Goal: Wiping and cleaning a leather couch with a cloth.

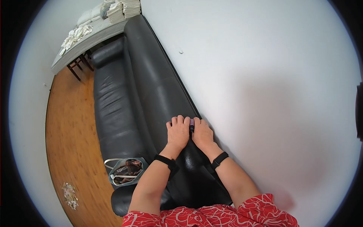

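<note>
Both of my hands rest side by side on the top of the backrest of a black leather sofa [161, 85], near the white wall. Between them shows a small purple and dark object [192, 124], too covered to name. My left hand [178, 132] lies against its left side, fingers curled and pointing away from me. My right hand [202, 132] is against its right side, fingers bent downward. Which hand grips the object is hard to tell, since the fingertips are hidden. A black band circles each wrist.
An open bag [127, 171] with white handles stands on the seat near the close armrest. Beyond the sofa, a pale table [99, 29] bears stacked and crumpled white cloths. Dark wooden chair legs [75, 69] show beneath it. A small pile of scraps [69, 195] lies on the wooden floor.
</note>
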Tool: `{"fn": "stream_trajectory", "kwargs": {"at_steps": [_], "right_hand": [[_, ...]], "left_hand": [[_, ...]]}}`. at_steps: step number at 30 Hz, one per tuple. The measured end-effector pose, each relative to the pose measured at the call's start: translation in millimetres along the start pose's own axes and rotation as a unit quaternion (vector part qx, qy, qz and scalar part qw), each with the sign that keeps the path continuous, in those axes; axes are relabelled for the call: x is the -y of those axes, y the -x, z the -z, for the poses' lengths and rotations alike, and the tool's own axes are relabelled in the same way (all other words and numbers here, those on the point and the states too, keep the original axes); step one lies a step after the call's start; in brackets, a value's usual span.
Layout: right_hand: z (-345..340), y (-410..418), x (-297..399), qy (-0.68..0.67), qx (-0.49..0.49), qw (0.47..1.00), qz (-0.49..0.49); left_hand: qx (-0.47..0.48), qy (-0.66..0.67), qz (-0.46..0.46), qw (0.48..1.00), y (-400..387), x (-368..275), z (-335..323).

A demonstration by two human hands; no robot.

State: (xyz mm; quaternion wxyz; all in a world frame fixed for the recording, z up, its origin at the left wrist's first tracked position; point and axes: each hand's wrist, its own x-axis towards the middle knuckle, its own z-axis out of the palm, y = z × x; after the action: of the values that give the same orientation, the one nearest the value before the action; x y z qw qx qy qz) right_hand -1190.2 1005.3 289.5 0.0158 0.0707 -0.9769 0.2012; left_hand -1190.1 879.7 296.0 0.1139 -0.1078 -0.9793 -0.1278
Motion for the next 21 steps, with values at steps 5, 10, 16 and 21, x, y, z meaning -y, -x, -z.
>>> {"fn": "stream_trajectory", "kwargs": {"at_steps": [5,10,16,21], "right_hand": [[19,41,-3,0.003,0.02,1.0,0.008],[40,105,-4,0.015,0.076,0.997,0.006],[37,127,-4,0.035,0.039,0.998,0.03],[31,102,-2,0.044,0.047,0.998,0.019]], "left_hand": [[0.033,0.006,-0.017,0.999,34,-13,8],[0.035,0.06,-0.069,0.995,90,-32,13],[0.031,0.09,-0.075,0.993,108,-38,16],[0.029,0.068,-0.075,0.994,87,-27,11]]}}
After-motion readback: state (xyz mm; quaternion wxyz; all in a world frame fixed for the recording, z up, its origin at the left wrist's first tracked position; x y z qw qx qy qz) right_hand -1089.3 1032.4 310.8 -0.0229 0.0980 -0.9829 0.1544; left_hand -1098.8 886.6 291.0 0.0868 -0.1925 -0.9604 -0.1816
